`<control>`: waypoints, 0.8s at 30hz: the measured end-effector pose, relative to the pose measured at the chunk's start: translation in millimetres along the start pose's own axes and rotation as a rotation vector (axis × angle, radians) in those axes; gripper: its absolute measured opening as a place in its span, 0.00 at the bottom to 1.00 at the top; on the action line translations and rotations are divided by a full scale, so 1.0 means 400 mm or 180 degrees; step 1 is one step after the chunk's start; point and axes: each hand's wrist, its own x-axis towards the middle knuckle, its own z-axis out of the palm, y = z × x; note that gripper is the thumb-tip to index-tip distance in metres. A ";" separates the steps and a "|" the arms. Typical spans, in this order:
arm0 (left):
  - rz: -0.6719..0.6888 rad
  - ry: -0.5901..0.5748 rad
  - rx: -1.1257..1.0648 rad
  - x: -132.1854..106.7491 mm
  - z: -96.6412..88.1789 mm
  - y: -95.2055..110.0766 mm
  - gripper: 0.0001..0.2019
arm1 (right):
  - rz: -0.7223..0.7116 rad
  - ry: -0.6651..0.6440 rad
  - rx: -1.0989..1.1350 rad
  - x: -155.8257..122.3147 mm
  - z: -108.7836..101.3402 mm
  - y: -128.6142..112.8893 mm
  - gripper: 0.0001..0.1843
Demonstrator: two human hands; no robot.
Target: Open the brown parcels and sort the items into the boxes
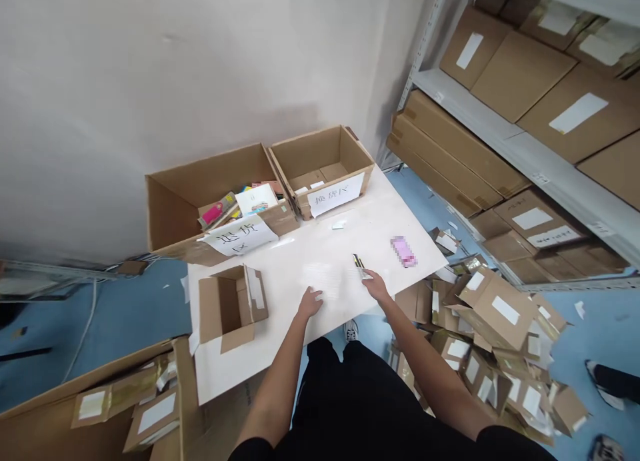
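On the white table (pixel 285 301), a nearly transparent plastic-looking sheet or wrapper (pixel 320 278) lies flat, its outline hard to make out. My left hand (pixel 311 302) rests at its near edge, fingers apart and holding nothing. To the right, my right hand (pixel 375 286) is closed on the near end of a slim black-and-yellow utility knife (pixel 357 262), which points away from me. A pink item (pixel 403 251), blurred out, lies to the right of that hand. Left of my left hand stands a small opened cardboard box (pixel 210 308), its flaps spread.
Two labelled cartons line the back: a larger one (pixel 175 204) with mixed goods and a smaller one (pixel 357 151). Discarded boxes (pixel 505 308) pile on the floor at right, below a shelf (pixel 520 148). Another person's shoe (pixel 603 384) shows at far right. A big carton (pixel 185 381) stands lower left.
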 end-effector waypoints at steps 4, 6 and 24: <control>-0.0388 -0.0084 0.0150 -0.023 0.093 -0.049 0.35 | 0.0322 -0.0034 -0.0310 -0.053 -0.076 0.109 0.30; -0.0713 0.0000 0.0262 -0.038 0.106 -0.088 0.39 | 0.0311 -0.0162 -0.0422 -0.070 -0.097 0.141 0.30; -0.0855 0.0218 -0.0230 -0.151 0.200 -0.118 0.40 | -0.0300 -0.2042 -0.2434 -0.016 0.224 0.129 0.45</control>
